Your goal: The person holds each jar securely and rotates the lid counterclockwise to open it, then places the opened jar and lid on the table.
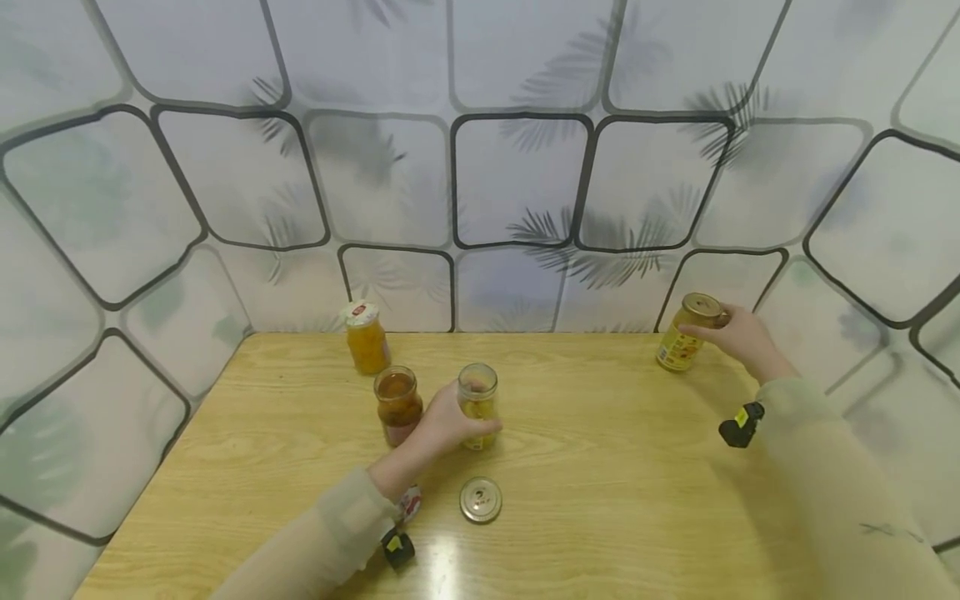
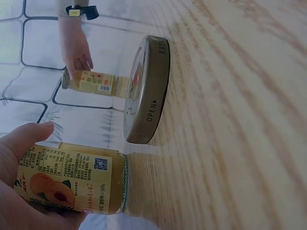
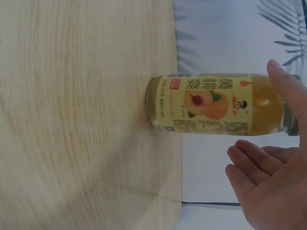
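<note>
My left hand (image 1: 448,421) holds a lidless glass jar (image 1: 480,404) of yellow peaches standing on the table. In the left wrist view, thumb and fingers lie around its peach label (image 2: 67,184). A gold metal lid (image 1: 480,499) lies flat nearby; its rim reads OPEN in the left wrist view. At the table's far right, my right hand (image 1: 742,337) is at a lidded jar of yellow peaches (image 1: 679,340). The right wrist view shows the thumb by that jar's neck and the fingers (image 3: 254,163) extended, apart from the glass.
Left of my left hand stands an open jar (image 1: 398,402) with dark amber contents. Behind it is an orange-filled jar (image 1: 367,343) with a white lid. A white-and-red lid (image 1: 409,503) lies partly under my left wrist. A patterned wall (image 1: 517,292) borders the wooden table (image 1: 600,500).
</note>
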